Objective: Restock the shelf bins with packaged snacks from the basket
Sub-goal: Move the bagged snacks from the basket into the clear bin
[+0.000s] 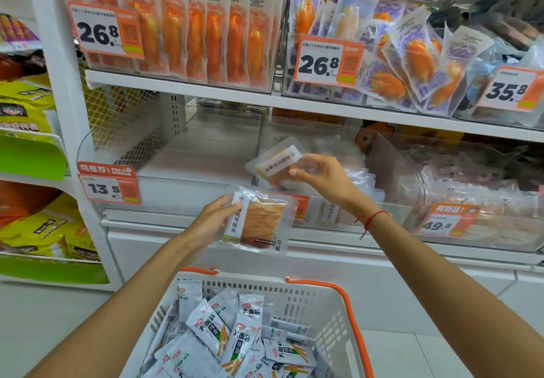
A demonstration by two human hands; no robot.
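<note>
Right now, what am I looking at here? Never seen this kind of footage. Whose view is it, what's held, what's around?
There is no machine here. One wide-angle camera on a person's head looks forward and down at two bare hands in front of a white shop shelf.

The left hand grips a clear flat packet with an orange-brown slab inside and a white label strip. The right hand pinches a similar clear packet, tilted, over the clear plastic shelf bins on the lower shelf. It wears a red string bracelet.

Below stands a white plastic basket with orange handles, full of small grey-white snack sachets. Orange price tags hang on the bins.
</note>
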